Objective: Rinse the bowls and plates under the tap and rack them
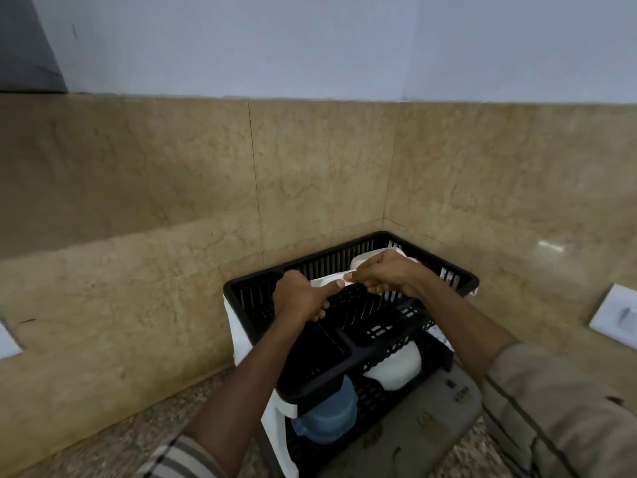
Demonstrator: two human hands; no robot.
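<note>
A black two-tier dish rack (458, 282) stands in the counter corner. Both hands reach into its upper tier and hold one white plate (327, 281) by its rim. My left hand (303, 300) grips the plate's left side, with the thumb laid along the edge. My right hand (382, 274) pinches the rim further right. Most of the plate is hidden behind the hands. A second white dish (360, 262) stands behind the right hand. On the lower tier lie a white bowl (396, 369) and a blue bowl (327, 415), both upside down.
Beige marble walls meet in a corner right behind the rack. A grey drip tray (431, 426) sticks out under the rack's front. White switch plates sit on the right wall (617, 315) and at the left edge (7, 341). The speckled counter (113, 453) extends to the left.
</note>
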